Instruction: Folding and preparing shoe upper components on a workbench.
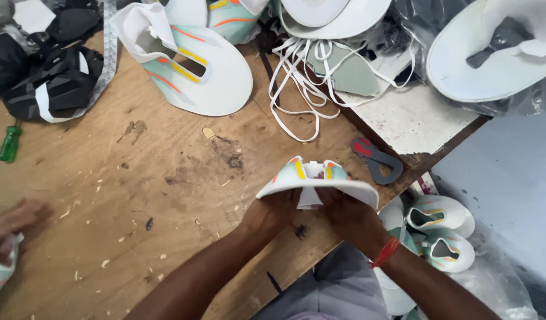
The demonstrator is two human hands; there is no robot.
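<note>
- Both hands — left hand, right hand — pinch a white shoe upper from beneath, above the desk edge.
- Risk, I judge: held only from below, the flexible upper could buckle or slip, dropping among the finished uppers below.

Soft even daylight, faint shadows, slight motion blur, mild stretching toward the edges

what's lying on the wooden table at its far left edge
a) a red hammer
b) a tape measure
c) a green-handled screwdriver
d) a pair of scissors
c: a small green-handled screwdriver lies on the bare wooden table at the far left, below the pile of black shoe uppers; no scissors, hammer or tape measure shows there.
</note>
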